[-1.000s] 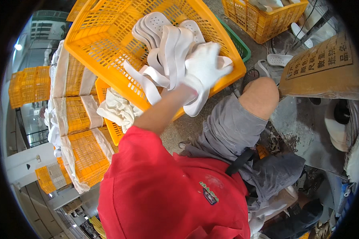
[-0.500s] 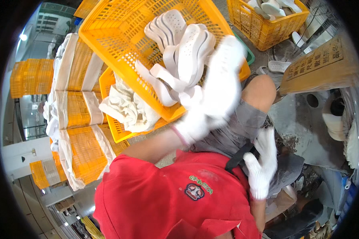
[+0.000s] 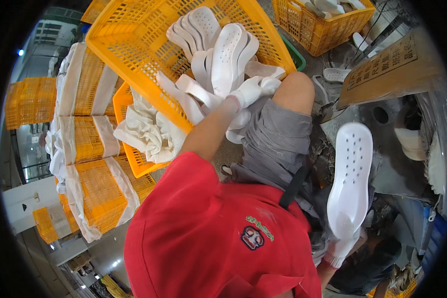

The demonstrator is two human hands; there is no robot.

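My right hand [image 3: 346,237], in a white knit glove, is closed on the lower end of a white shoe sole [image 3: 353,171]. That sole stands up beside my right thigh, its face dotted with small holes. My left hand [image 3: 247,91], also gloved, reaches to the near right rim of a yellow crate [image 3: 149,74]. Its fingers are wrapped round another white sole [image 3: 270,86], seen edge-on and partly hidden by the hand and forearm. Inside the crate lie several white soles [image 3: 227,57], some nested in a stack.
Under the crate, a second yellow crate [image 3: 135,166] holds crumpled cream cloth [image 3: 149,130]. Another yellow crate [image 3: 323,31] with soles stands at the far right. A cardboard box [image 3: 390,72] leans beside a grey surface [image 3: 390,169]. Yellow crates [image 3: 102,188] are stacked to the left.
My right hand was empty with fingers spread; now it grips a sole. My left hand, blurred before with white soles, has dropped nearer the crate's rim. The view has shifted slightly.
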